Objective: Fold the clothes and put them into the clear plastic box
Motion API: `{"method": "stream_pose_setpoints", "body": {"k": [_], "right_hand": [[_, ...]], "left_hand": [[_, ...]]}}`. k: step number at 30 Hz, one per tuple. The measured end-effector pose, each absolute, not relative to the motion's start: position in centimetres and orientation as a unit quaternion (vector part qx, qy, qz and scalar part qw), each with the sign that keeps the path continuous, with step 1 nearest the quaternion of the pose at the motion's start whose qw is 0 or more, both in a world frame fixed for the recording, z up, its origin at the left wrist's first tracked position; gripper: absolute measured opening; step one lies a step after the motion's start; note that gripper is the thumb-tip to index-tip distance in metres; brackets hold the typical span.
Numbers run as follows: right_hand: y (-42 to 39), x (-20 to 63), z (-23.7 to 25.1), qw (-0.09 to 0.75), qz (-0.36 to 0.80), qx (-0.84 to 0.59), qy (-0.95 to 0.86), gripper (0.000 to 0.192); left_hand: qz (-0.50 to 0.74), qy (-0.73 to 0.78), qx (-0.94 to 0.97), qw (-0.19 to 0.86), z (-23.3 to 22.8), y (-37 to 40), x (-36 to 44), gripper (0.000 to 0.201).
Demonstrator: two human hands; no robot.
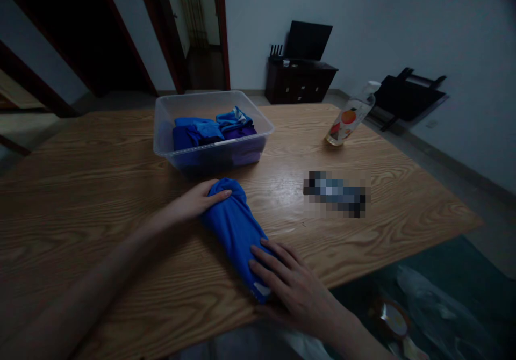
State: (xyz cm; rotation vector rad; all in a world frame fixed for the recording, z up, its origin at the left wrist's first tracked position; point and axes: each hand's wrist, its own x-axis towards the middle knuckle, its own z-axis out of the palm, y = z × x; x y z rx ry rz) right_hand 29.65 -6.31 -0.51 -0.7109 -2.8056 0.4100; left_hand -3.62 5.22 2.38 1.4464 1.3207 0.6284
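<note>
A bright blue garment point(237, 231), folded into a long narrow bundle, lies slantwise on the wooden table in front of me. My left hand point(207, 196) is closed on its far end, thumb over the top and the other fingers mostly hidden. At the near end, my right hand point(294, 279) rests on the cloth with fingers stretched and apart. A small pale mark shows on the fabric beside that hand. Just beyond the bundle stands a clear plastic bin point(213, 150) with several folded blue and purple garments point(197, 129) inside.
A clear bottle point(349, 118) with a fruit label stands at the table's point(100, 188) right side. Closer to me lies a pixelated object point(336, 192). Below the right table edge are a plastic bag point(439, 306) and a round roll-like item point(391, 319). A dark cabinet point(300, 80) stands against the wall.
</note>
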Motion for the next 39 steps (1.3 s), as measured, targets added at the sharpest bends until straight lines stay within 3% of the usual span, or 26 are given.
{"method": "stream_pose_setpoints", "body": {"k": [9, 15, 21, 24, 29, 34, 39], "right_hand": [[-5.3, 29.8, -1.1, 0.129, 0.059, -0.200, -0.969, 0.070], [-4.5, 29.0, -0.7, 0.153, 0.088, -0.176, -0.968, 0.067], [-3.4, 28.7, 0.8, 0.088, 0.115, -0.105, -0.984, 0.059], [-2.4, 28.4, 1.3, 0.063, 0.125, -0.057, -0.988, 0.065], [-0.8, 26.9, 0.8, 0.092, 0.104, -0.041, -0.989, 0.072], [-0.8, 25.7, 0.7, 0.119, 0.020, -0.021, -0.992, 0.052], [-0.8, 25.2, 0.8, 0.184, 0.001, -0.016, -0.983, 0.031]], "left_hand": [[0.205, 0.553, 0.708, 0.388, 1.2, 7.6, -2.2, 0.058], [0.100, 0.588, 0.772, 0.220, 1.8, 7.4, -1.7, 0.053], [0.147, 0.530, 0.808, 0.212, 1.4, 7.5, -1.4, 0.050], [0.162, 0.511, 0.809, 0.242, 1.3, 8.2, -1.4, 0.049], [0.169, 0.470, 0.822, 0.272, 1.5, 10.0, -0.9, 0.047], [0.144, 0.467, 0.827, 0.276, 2.4, 10.7, 0.7, 0.044], [0.081, 0.565, 0.801, 0.179, 3.8, 8.6, 2.0, 0.062]]}}
